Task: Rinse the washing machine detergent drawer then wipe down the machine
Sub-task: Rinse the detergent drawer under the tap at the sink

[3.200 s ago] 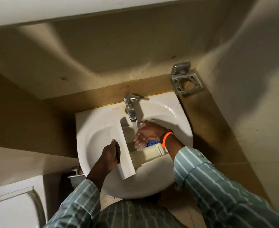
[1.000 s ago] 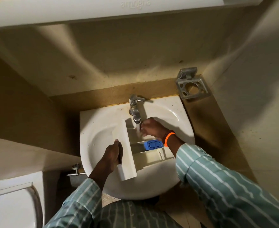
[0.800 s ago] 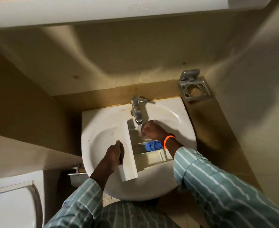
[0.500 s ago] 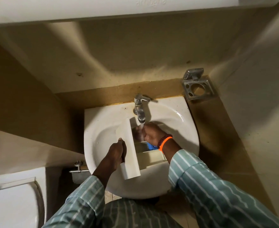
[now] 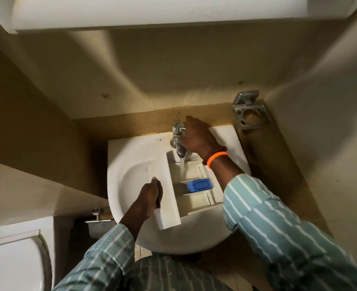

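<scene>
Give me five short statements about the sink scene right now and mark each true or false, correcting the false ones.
1. Water is running from the tap into the detergent drawer. True.
2. The right hand is inside the drawer. False: it is up at the tap.
3. The left hand grips the drawer's white front panel. True.
4. The drawer's insert is red. False: it is blue.
5. The drawer lies on the floor. False: it rests in the white sink.
</scene>
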